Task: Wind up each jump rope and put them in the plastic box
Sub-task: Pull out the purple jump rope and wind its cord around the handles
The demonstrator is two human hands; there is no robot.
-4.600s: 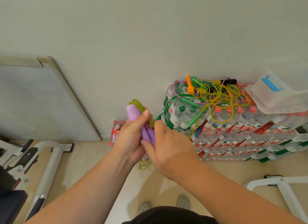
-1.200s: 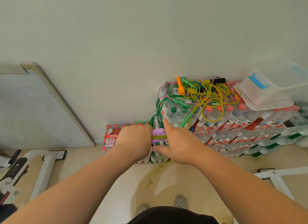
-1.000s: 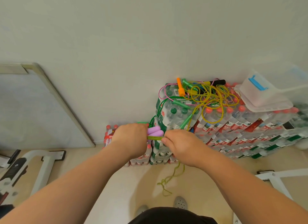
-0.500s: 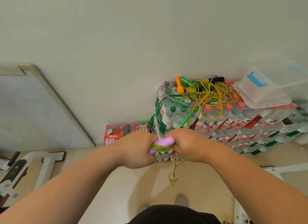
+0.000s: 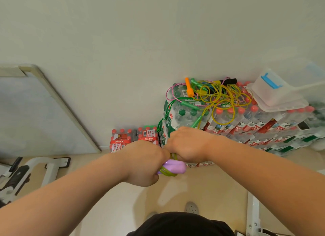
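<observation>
My left hand [image 5: 143,162] grips the two purple handles [image 5: 175,166] of a jump rope, with its yellow-green cord [image 5: 167,173] wound in loops around them. My right hand [image 5: 189,144] is closed on the cord just above the handles, touching the left hand. A tangle of other jump ropes [image 5: 214,98] in yellow, green, pink and orange lies on top of the stacked water bottle packs [image 5: 246,123]. The clear plastic box [image 5: 274,93] with a blue clip rests on the packs at the far right.
A framed board [image 5: 35,112] leans on the wall at left. White metal equipment [image 5: 31,172] stands on the floor at lower left, and another white frame [image 5: 253,216] at lower right. Small red bottle packs [image 5: 133,139] sit by the wall.
Both hands have dropped lower and come together. The loose tail of cord that hung toward the floor is no longer visible; more loops sit around the purple handles.
</observation>
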